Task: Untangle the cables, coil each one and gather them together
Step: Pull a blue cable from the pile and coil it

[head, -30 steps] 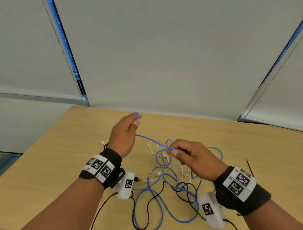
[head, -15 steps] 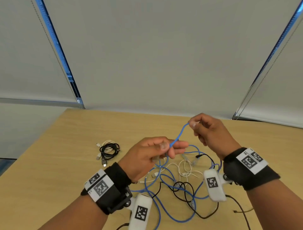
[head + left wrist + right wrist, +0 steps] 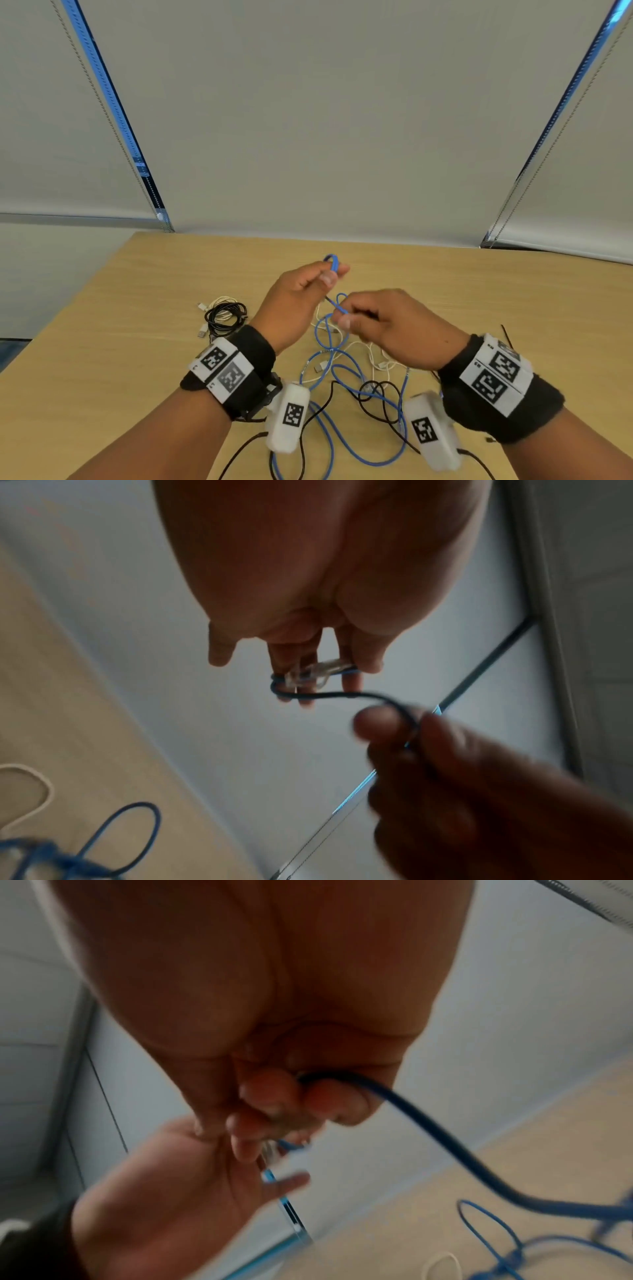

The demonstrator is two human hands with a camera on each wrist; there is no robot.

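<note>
A long blue cable [image 3: 346,371] lies tangled with a black cable [image 3: 383,404] and a white cable [image 3: 373,359] on the wooden table [image 3: 137,342]. My left hand [image 3: 330,274] is raised over the tangle and holds a small blue coil [image 3: 331,262] wound round its fingers. The left wrist view shows those turns and the cable's clear plug [image 3: 308,674] at the fingers [image 3: 284,658]. Just in front of it, my right hand [image 3: 344,317] pinches the same blue cable [image 3: 428,1123] between thumb and fingers, and the cable trails from there down to the tangle.
A coiled bundle of black and white cables [image 3: 224,315] lies on the table left of my left hand. Grey window blinds [image 3: 325,120] hang behind the table's far edge. A thin black strip [image 3: 507,334] lies at the right.
My right hand came down from its raised spot at the right to just in front of the left hand. The left hand rose and moved farther away, with blue cable looped round its fingers.
</note>
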